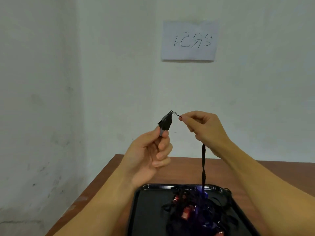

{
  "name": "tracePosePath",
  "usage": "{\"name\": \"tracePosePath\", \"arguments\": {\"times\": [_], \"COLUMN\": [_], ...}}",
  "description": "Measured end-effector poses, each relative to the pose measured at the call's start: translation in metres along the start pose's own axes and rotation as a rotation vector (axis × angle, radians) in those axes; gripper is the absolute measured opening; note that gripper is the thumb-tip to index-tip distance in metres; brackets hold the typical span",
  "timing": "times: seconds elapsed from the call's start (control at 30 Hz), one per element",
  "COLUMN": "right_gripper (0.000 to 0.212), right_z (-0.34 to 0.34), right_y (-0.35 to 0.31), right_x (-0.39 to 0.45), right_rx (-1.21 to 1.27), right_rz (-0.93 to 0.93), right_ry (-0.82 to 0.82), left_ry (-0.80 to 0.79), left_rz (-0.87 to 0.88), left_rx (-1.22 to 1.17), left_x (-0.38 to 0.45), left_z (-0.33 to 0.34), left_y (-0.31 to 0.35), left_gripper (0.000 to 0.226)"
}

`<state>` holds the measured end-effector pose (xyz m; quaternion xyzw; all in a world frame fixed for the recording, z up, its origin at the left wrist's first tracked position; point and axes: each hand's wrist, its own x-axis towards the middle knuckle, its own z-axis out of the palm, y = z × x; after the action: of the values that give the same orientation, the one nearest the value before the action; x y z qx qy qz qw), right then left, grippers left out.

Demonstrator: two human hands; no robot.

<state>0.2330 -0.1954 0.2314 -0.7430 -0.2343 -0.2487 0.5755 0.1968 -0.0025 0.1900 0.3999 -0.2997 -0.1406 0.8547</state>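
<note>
My left hand pinches a black whistle by its mouthpiece and holds it upright in front of the wall. A small metal ring sits at the whistle's top. My right hand pinches the thin end of a black lanyard right beside that ring. The lanyard's strap hangs down from my right hand into a black tray.
The tray rests on a brown wooden table and holds a tangled heap of black lanyards with red and purple whistles. A paper sign with handwritten characters is stuck on the pale wall behind.
</note>
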Motion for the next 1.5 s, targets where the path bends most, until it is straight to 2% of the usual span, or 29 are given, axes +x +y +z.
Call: {"name": "tracePosePath", "arguments": {"times": [0.07,0.17,0.27,0.33,0.47,0.57,0.67,0.8,0.9,1.03,1.1,1.17,1.27,1.33,1.4,1.5], "right_gripper": [0.012,0.019,0.014,0.016,0.02,0.021,0.016,0.015,0.023,0.029,0.029,0.027,0.021,0.017,0.017,0.026], "right_z": [0.011,0.029,0.034,0.031,0.021,0.013,0.006,-0.003,-0.007,-0.001,0.003,0.004,0.008,0.009,0.011,0.01], "right_y": [-0.004,-0.004,-0.005,-0.012,-0.026,-0.034,-0.039,-0.047,-0.05,-0.044,-0.039,-0.033,-0.024,-0.021,-0.023,-0.034], "right_x": [0.005,0.003,-0.006,-0.01,-0.01,-0.009,-0.004,0.003,0.005,0.003,0.0,-0.006,-0.016,-0.019,-0.022,-0.02], "right_rx": [-0.069,-0.337,-0.554,-0.627,-0.85,-0.961,-0.913,-0.61,-0.341,-0.013,0.022,-0.048,-0.203,-0.379,-0.611,-0.901], "right_rz": [-0.073,-0.21,-0.274,-0.305,-0.294,-0.274,-0.256,-0.162,-0.035,0.144,0.154,0.139,0.053,-0.06,-0.156,-0.239], "right_ry": [0.031,-0.048,-0.158,-0.23,-0.437,-0.572,-0.564,-0.548,-0.505,-0.478,-0.451,-0.422,-0.407,-0.43,-0.49,-0.612], "left_ry": [-0.003,0.178,0.429,0.527,0.503,0.356,0.161,0.023,0.072,0.142,0.215,0.339,0.496,0.52,0.496,0.374], "left_rz": [0.028,0.16,0.303,0.37,0.295,0.219,0.234,0.459,0.564,0.555,0.573,0.585,0.55,0.53,0.482,0.351], "left_rx": [0.106,0.394,0.882,1.27,1.854,2.131,2.139,1.736,1.502,1.24,1.134,1.084,1.202,1.349,1.637,2.068], "left_x": [0.003,0.011,0.022,0.023,0.016,0.009,0.0,-0.011,-0.015,-0.016,-0.012,-0.005,0.003,0.006,0.005,0.001], "left_z": [0.013,0.022,0.011,-0.003,-0.023,-0.022,-0.018,-0.014,-0.005,0.015,0.02,0.016,0.002,-0.006,-0.014,-0.02], "left_y": [0.003,0.01,0.018,0.02,0.008,-0.001,-0.007,-0.005,0.001,0.003,0.005,0.01,0.012,0.008,0.002,-0.008], "left_gripper": [0.025,0.025,0.028,0.029,0.023,0.021,0.02,0.021,0.016,0.019,0.018,0.017,0.017,0.017,0.017,0.017]}}
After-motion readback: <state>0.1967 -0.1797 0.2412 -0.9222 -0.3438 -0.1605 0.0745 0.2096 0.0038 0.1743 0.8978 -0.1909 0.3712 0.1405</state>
